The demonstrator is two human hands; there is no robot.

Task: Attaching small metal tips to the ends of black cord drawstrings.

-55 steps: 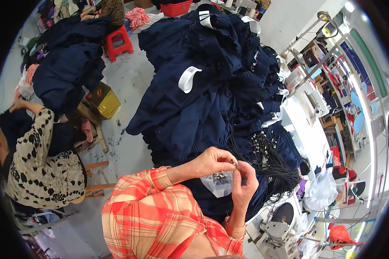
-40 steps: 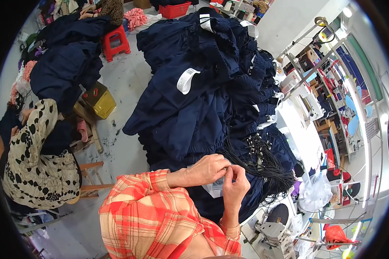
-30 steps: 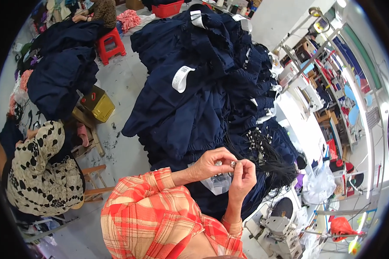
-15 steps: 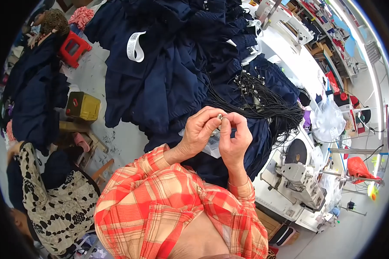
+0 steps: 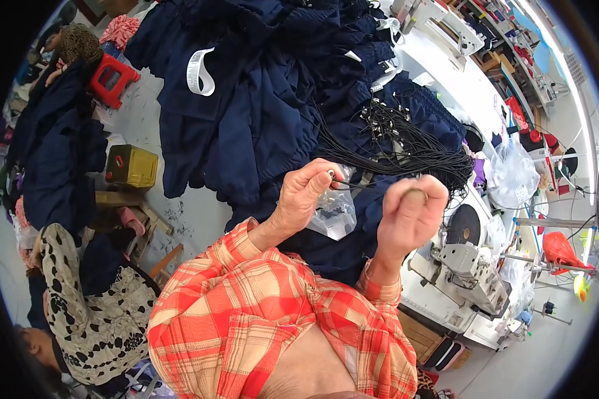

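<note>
Between your left hand (image 5: pixel 304 197)'s fingertips sits a small shiny metal bead (image 5: pixel 330 173) on matt black cord (image 5: pixel 406 147). Just below those fingers hangs a glossy, crinkled clear plastic bag (image 5: pixel 334 214); beyond them lies matt navy cloth (image 5: pixel 246 113).

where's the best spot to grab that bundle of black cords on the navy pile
Grip the black cords at their bunched middle, coming from above: the strands run together there, while the metal-tipped ends fan out loose. The left hand already pinches one cord's tip.

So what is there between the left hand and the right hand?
In the head view, a thin black cord runs from the left hand toward the right hand, over navy garments.
</note>
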